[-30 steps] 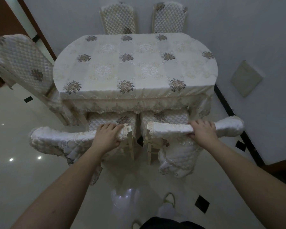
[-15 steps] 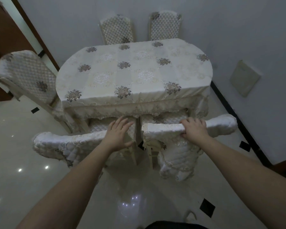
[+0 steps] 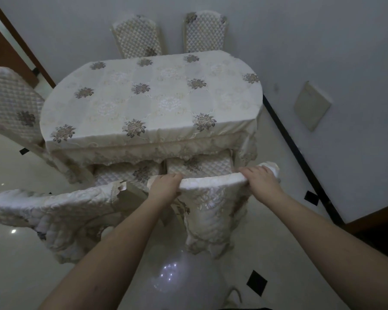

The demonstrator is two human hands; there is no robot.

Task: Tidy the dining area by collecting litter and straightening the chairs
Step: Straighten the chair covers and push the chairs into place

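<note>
Two cream-covered chairs stand at the near side of the dining table. My left hand and my right hand both grip the top rail of the right near chair, one at each end. Its quilted seat is partly under the tablecloth. The left near chair stands beside it at a slight angle, with no hand on it. No litter shows on the table or the floor.
Two more chairs stand at the far side against the wall, and another chair at the left end. The wall with a dark skirting runs close on the right. Glossy tiled floor lies around the table.
My left hand let go of the left near chair and moved right onto the right chair's top rail. My right hand slid further right along that rail.
</note>
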